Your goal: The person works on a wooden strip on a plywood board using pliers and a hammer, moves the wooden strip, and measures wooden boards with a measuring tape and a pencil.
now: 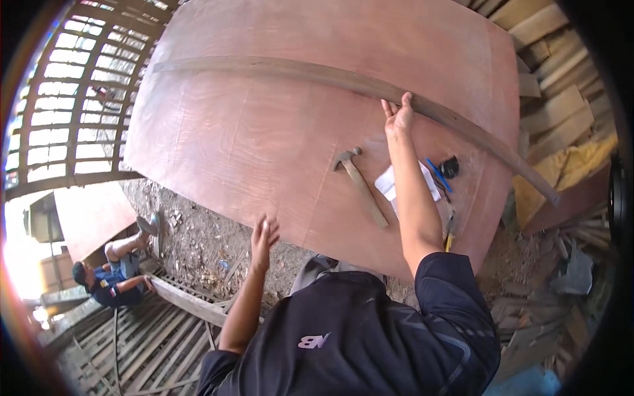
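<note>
A long narrow wooden plank [304,71] crosses a large reddish plywood sheet [264,145], its right end sticking out past the sheet's edge. My right hand [399,120] is at the plank's near edge, thumb over the wood and fingers against its side. Lower left, my left hand [265,233] hovers by the sheet's near edge, empty, with its fingers loosely apart. Between my arms a claw hammer [363,193] with a wooden handle lies on the plywood. White paper [386,184] is partly hidden by my right forearm. Beyond that forearm lie a blue pen [438,174] and a small black object [449,167].
Slatted wooden lattice [72,99] stands at the far left. Another person [119,280] sits low at the left, near a wooden beam [191,302] and stacked slats. Wood pieces [561,112] and a yellow sheet [574,165] are piled at the right. Debris covers the dirt ground [205,241].
</note>
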The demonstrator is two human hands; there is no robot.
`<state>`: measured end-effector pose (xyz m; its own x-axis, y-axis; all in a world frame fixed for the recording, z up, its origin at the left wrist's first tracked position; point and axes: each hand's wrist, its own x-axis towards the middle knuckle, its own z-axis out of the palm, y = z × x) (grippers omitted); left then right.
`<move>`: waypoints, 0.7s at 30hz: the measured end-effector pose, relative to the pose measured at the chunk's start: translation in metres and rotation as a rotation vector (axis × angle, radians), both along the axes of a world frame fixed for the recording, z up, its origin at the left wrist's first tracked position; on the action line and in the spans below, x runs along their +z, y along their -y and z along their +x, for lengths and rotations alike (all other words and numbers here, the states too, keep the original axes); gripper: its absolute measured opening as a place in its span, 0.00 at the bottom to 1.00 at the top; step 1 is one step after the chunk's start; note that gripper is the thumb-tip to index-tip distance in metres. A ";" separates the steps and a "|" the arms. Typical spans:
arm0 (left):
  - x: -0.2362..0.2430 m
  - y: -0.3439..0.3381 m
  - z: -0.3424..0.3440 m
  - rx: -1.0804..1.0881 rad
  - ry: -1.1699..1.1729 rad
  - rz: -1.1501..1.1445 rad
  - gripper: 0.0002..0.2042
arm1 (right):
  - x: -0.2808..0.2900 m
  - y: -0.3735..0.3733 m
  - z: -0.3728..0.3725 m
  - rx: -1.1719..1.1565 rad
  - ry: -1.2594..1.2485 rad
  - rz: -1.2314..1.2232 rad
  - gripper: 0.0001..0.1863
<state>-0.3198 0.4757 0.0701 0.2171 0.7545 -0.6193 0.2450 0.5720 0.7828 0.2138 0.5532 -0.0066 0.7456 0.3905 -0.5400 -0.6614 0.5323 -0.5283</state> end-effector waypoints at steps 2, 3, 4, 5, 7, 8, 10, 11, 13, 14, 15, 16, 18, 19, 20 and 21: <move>-0.001 0.044 -0.038 0.145 -0.048 -0.048 0.31 | -0.020 -0.016 0.012 0.033 0.002 -0.034 0.27; -0.002 0.062 -0.055 0.185 -0.077 -0.060 0.30 | -0.030 -0.020 0.018 0.055 0.022 -0.017 0.30; 0.000 0.080 -0.073 0.240 -0.115 -0.069 0.29 | -0.034 -0.029 0.016 0.100 0.030 -0.032 0.33; 0.001 0.095 -0.086 0.268 -0.118 -0.059 0.29 | -0.038 -0.034 0.016 0.101 0.033 -0.053 0.33; 0.006 0.124 -0.111 0.437 -0.172 -0.100 0.29 | -0.044 -0.047 0.014 0.114 0.022 -0.064 0.32; 0.004 0.142 -0.128 0.478 -0.179 -0.081 0.29 | -0.045 -0.052 0.013 0.131 0.007 -0.055 0.30; -0.012 0.184 -0.165 0.625 -0.181 -0.163 0.27 | -0.047 -0.061 0.009 0.178 -0.020 -0.023 0.30; -0.026 0.206 -0.179 0.624 -0.208 -0.213 0.27 | -0.054 -0.060 0.020 0.198 -0.015 -0.003 0.29; -0.048 0.244 -0.198 0.617 -0.295 -0.321 0.28 | -0.071 -0.057 0.040 0.224 -0.016 0.027 0.29; -0.053 0.266 -0.211 0.575 -0.356 -0.396 0.30 | -0.079 -0.057 0.042 0.239 -0.030 0.037 0.29; -0.049 0.282 -0.210 0.575 -0.430 -0.466 0.31 | -0.083 -0.060 0.040 0.264 -0.056 0.016 0.28; -0.057 0.309 -0.224 0.601 -0.411 -0.471 0.31 | -0.084 -0.064 0.043 0.285 -0.087 -0.007 0.27; -0.077 0.330 -0.231 0.548 -0.346 -0.523 0.34 | -0.089 -0.051 0.086 0.374 -0.046 -0.073 0.23; -0.078 0.335 -0.231 0.566 -0.338 -0.515 0.34 | -0.085 -0.053 0.086 0.391 -0.043 -0.062 0.23; -0.080 0.341 -0.229 0.423 -0.464 -0.488 0.36 | -0.069 -0.050 0.092 0.651 -0.046 -0.175 0.21; -0.074 0.346 -0.229 0.280 -0.615 -0.465 0.38 | -0.057 -0.042 0.092 0.900 -0.069 -0.296 0.18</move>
<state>-0.5488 0.1296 -0.0040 -0.4218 0.3673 -0.8289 0.3534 0.9086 0.2227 0.3062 0.5949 -0.0636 0.1944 0.6428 -0.7409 -0.7930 -0.3416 -0.5045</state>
